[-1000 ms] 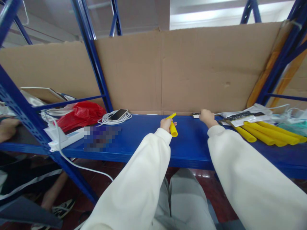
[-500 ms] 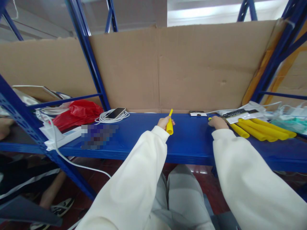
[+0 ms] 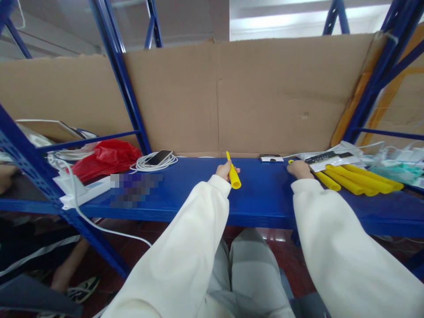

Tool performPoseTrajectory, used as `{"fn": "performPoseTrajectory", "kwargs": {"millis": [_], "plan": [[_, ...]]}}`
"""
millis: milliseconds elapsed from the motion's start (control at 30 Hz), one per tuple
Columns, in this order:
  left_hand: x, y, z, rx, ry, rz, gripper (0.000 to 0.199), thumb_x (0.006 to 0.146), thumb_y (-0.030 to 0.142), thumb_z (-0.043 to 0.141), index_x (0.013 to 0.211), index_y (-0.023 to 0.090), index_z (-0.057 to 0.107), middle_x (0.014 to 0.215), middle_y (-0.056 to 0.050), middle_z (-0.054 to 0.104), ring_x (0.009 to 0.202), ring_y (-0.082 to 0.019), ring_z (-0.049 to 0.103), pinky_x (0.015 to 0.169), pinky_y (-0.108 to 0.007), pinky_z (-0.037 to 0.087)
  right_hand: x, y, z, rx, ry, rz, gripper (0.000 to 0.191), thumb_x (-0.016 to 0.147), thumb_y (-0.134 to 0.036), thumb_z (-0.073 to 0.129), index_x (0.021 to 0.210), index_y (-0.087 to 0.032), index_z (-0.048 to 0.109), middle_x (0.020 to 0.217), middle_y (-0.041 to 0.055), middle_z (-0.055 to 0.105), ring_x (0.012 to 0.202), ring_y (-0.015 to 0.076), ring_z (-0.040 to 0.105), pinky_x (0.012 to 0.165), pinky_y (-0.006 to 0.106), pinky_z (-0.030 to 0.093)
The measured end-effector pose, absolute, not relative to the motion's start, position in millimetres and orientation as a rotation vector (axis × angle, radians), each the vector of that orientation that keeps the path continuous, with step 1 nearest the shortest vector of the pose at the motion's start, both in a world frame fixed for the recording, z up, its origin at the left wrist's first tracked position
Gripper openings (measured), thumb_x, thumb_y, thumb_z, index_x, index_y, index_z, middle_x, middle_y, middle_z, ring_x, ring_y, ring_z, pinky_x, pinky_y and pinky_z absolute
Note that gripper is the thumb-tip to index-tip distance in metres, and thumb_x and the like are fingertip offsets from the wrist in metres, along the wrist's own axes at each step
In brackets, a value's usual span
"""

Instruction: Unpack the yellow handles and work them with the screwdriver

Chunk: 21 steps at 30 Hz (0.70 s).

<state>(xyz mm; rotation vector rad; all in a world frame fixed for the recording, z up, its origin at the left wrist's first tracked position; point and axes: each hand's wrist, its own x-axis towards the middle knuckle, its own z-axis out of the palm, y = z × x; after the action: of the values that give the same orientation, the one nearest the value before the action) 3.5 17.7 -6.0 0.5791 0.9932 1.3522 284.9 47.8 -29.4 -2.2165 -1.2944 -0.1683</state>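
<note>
My left hand is closed around a yellow tapered tube above the blue shelf. Its narrow tip points away from me, slightly left, and its wide open end faces me. Farther right, my right hand rests at the left end of a row of similar yellow tapered tubes. Its fingers are curled, with a small yellow tip showing past them and the nearest yellow tube coming out on the other side. The back of the hand hides most of the grip.
A blue shelf spans the front, backed by cardboard. On the left are a phone on a coiled white cable, a red bag and a white power strip. A small dark-and-white packet lies at the back.
The yellow tube in my left hand has turned, its narrow tip swinging left and its wide end a little right. My right hand stays at the row of tubes. The view has shifted slightly.
</note>
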Motion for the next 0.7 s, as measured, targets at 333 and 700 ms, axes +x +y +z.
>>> {"fn": "performPoseTrajectory", "kwargs": {"millis": [333, 700], "plan": [[-0.3, 14.7, -5.7, 0.786, 0.962, 1.224, 0.024, 0.093, 0.032, 0.066, 0.081, 0.012, 0.067, 0.051, -0.002, 0.057, 0.038, -0.01, 0.048, 0.04, -0.021, 0.04, 243.9, 31.5, -3.7, -1.715, -1.282, 0.05, 0.029, 0.095, -0.03, 0.049, 0.118, -0.013, 0.058, 0.108, 0.0162, 0.068, 0.106, 0.027, 0.063, 0.093, 0.037, 0.049], [-2.2, 5.9, 0.4, 0.814, 0.979, 1.192, 0.029, 0.09, 0.038, 0.069, 0.077, 0.012, 0.064, 0.049, -0.001, 0.055, 0.036, -0.009, 0.045, 0.039, -0.021, 0.036, 206.8, 18.0, 3.6, -1.216, -1.202, 0.639, 0.013, 0.094, -0.021, 0.056, 0.082, -0.021, 0.05, 0.05, -0.0077, 0.048, 0.038, 0.0074, 0.036, 0.038, 0.018, 0.029]]}}
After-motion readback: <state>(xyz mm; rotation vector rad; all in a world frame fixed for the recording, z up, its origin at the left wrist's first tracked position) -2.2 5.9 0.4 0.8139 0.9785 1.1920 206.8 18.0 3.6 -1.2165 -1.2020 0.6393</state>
